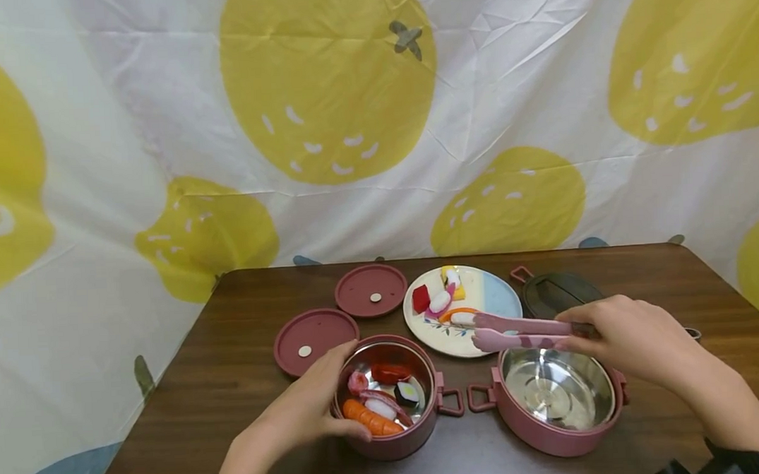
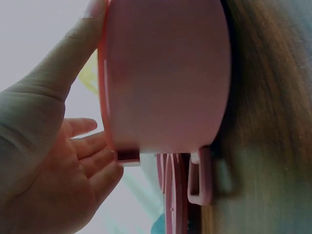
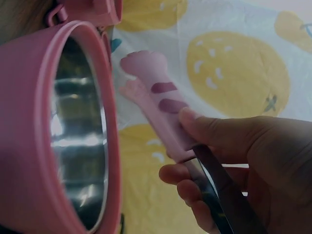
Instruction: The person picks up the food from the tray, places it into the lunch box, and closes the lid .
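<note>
My right hand (image 1: pixel 632 335) grips a pair of pink paw-tipped tongs (image 3: pixel 165 97). Their tips sit just by a white-and-orange toy sushi piece (image 1: pixel 462 318) at the plate's near edge; the right wrist view shows no food between them. Beneath the tongs stands a pink pot (image 1: pixel 556 434) with a bare steel inside. My left hand (image 1: pixel 298 407) rests against the left side of another pink pot (image 1: pixel 404 444), thumb at the near rim, other fingers fairly straight along the far left side. That pot contains toy food, including an orange croissant-like piece (image 1: pixel 371 418) and a sushi roll (image 1: pixel 407 393).
A plate (image 1: pixel 503 299) behind the pots bears several toy food pieces, among them a red block (image 1: pixel 421 299). Two dark red lids (image 1: pixel 317 339) lie at the left. A dark pan-like item (image 1: pixel 557 296) lies behind the right pot. A fruit-print cloth (image 1: pixel 378 216) hangs beyond the table.
</note>
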